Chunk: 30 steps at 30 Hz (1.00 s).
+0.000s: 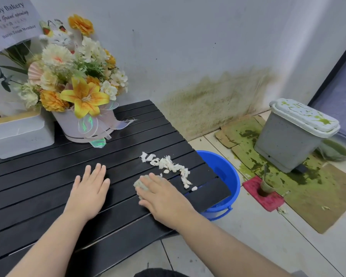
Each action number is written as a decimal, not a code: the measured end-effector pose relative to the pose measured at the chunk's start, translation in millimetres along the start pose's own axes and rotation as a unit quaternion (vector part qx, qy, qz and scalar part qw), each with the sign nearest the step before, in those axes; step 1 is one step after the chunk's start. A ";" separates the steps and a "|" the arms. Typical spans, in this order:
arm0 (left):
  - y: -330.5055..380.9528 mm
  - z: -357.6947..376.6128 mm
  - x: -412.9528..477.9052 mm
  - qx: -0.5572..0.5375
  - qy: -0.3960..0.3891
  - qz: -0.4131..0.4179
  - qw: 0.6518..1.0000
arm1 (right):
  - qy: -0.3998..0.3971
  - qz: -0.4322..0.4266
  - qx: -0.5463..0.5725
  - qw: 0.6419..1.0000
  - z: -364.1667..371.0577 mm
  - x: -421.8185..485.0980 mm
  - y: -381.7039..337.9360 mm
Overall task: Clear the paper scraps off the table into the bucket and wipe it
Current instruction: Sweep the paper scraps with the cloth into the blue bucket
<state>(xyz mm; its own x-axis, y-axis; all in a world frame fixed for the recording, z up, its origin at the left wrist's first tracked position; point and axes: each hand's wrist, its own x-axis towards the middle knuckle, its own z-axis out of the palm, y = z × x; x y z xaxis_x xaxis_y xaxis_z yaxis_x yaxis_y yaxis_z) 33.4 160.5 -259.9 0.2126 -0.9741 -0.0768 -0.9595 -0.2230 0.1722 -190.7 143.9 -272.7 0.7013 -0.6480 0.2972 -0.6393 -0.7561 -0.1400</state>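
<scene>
- Left hand (89, 188): flat, palm down on the black slatted surface (48, 186), fingers spread toward 12 o'clock, holding nothing; it looks to be bracing.
- Right hand (160, 194): pressed flat over a small grey-green wiping cloth (141, 185), fingers pointing to about 11 o'clock; the cloth is pinned under the palm, not pinched.
- Torn white paper scraps (169, 166): a loose band just beyond the right hand at its 1 o'clock, near the surface's right edge. Long axis runs from 10 o'clock to 4 o'clock, the lower end trailing toward the edge.
- Handling, judged: scraps are light, soft and crumpled, and may catch in the slat gaps; sweeping them with the cloth should suit better than picking.
- Round blue plastic bucket (226, 176): on the floor at 3 o'clock of the scraps, partly under the surface's edge.
</scene>
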 end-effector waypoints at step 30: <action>-30.7 4.7 29.0 -0.022 0.007 -0.010 1.000 | 0.057 0.095 0.126 0.986 10.7 72.0 1.2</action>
<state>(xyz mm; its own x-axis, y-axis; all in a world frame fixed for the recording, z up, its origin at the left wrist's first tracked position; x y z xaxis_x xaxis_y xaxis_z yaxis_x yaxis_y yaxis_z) 68.2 139.3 -272.0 0.2350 -0.9697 -0.0663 -0.9459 -0.2439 0.2139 -137.5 95.3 -261.6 0.5269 -0.7766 0.3453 -0.6476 -0.6300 -0.4287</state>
